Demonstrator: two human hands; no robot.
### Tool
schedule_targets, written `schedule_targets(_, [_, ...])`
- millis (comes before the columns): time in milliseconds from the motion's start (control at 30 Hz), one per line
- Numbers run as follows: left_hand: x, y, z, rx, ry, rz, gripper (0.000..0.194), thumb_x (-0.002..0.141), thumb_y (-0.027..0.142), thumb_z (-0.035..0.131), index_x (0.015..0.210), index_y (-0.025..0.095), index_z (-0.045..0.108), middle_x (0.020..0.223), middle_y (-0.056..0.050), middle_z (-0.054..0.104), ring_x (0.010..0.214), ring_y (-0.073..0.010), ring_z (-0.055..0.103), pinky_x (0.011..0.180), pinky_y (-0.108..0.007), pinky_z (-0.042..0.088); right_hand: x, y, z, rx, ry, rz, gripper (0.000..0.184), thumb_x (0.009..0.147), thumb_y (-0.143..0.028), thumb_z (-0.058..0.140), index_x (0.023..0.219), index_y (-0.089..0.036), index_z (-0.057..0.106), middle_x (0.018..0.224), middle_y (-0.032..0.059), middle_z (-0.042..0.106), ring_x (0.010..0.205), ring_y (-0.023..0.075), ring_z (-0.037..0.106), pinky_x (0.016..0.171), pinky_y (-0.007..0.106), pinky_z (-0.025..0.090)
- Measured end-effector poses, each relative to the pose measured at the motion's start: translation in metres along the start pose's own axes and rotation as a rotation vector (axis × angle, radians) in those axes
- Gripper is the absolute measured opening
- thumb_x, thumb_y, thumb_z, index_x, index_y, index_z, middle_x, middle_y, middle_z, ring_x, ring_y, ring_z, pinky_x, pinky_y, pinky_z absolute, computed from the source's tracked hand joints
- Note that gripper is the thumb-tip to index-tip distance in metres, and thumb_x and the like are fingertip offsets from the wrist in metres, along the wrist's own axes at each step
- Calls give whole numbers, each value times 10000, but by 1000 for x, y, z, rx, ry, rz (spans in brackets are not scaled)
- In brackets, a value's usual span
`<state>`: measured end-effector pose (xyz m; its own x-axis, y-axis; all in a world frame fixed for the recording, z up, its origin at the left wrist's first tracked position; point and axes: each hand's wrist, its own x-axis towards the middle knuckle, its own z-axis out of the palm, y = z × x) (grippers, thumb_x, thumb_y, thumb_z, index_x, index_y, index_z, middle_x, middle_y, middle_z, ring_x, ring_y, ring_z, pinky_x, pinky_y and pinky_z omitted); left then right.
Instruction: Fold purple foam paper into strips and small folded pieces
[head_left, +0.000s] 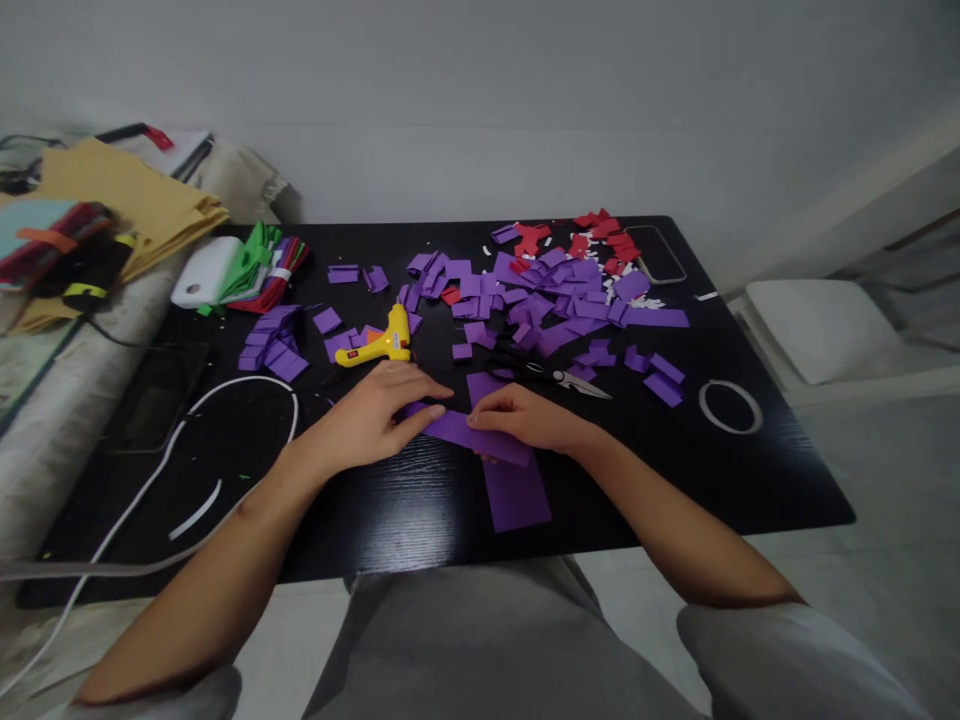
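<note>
A purple paper strip lies slantwise between my hands, over a second purple strip that rests flat on the black table. My left hand has its fingers stretched out over the strip's left end. Near the strip's middle, my right hand pinches it between thumb and fingers. Just beyond my left hand is a yellow hot glue gun. Scissors with dark handles lie beyond my right hand, their blades pointing right. Folded purple paper pieces are heaped past them.
Red paper scraps and a phone-shaped outline are at the back right. A tape ring lies on the right. Green and red paper bundles, a white cable and brown envelopes are on the left.
</note>
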<state>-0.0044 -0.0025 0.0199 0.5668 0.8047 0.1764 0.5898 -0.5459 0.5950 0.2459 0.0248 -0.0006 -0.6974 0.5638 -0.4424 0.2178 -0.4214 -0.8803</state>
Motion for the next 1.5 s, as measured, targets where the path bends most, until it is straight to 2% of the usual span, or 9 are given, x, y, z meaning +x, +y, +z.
schedule_targets(133, [-3,4,-2,-120,-151,-82,250,992,352,616,1199,231,687,1157,-50,762,1026,-212,718,945,-336,524,-3,-3,-2,-107,-9,-27,260,880,-408,728,777,-170,733,613,-32,681,492,106,606,475,214,456])
schedule_targets(267, [-6,8,-3,-103,-181,-64,400,895,401,757,1237,235,633,1218,-61,715,1093,-237,691,954,-329,521,2,0,-3,-11,30,-52,245,872,-385,742,951,-154,728,571,-70,602,399,71,495,403,203,383])
schedule_targets(400, [-5,9,-6,-37,-165,-48,208,1036,347,553,1132,228,695,1134,-58,737,1043,-213,701,950,-330,513,3,1,-5,28,48,-37,318,875,-438,751,1017,-156,706,563,-77,573,413,75,482,396,201,375])
schedule_targets(533, [-6,8,-12,-20,-165,-64,252,1047,343,526,1018,226,748,983,-46,757,905,-202,711,849,-313,521,-3,-6,-4,-144,159,-194,351,921,-501,693,996,-164,752,899,54,762,772,161,706,696,286,581])
schedule_targets(600, [-10,8,-14,-34,-161,-84,238,1040,338,542,1021,232,755,981,-40,764,906,-201,719,848,-306,521,-8,-10,0,-266,246,-327,301,894,-457,743,1007,-180,772,1015,66,780,923,192,727,861,328,580])
schedule_targets(700, [-18,9,-13,-70,-147,-122,221,1041,322,548,1136,250,733,1063,-35,778,964,-196,736,887,-294,526,-11,-11,8,-392,257,-417,228,836,-309,817,1041,-216,785,1024,41,796,971,211,741,952,358,556])
schedule_targets(800, [-26,9,-10,-106,-117,-158,246,1036,328,561,1230,255,695,1086,-35,779,950,-187,745,877,-285,543,-8,-6,14,-452,238,-404,150,866,-203,755,1004,-232,806,1008,29,810,964,210,749,942,358,551])
schedule_targets(1200, [-54,-7,12,-125,104,-245,232,1002,369,617,1095,237,784,1041,-55,793,950,-206,742,883,-324,565,14,4,21,-649,348,-383,108,894,-173,739,941,-220,823,939,40,809,871,198,720,838,335,522])
schedule_targets(1500, [-53,-12,20,-83,92,-267,250,1013,344,572,1082,245,790,998,-46,787,916,-208,740,836,-322,554,22,10,25,-833,377,-379,136,912,-110,712,923,-198,814,946,62,794,896,207,713,868,352,511])
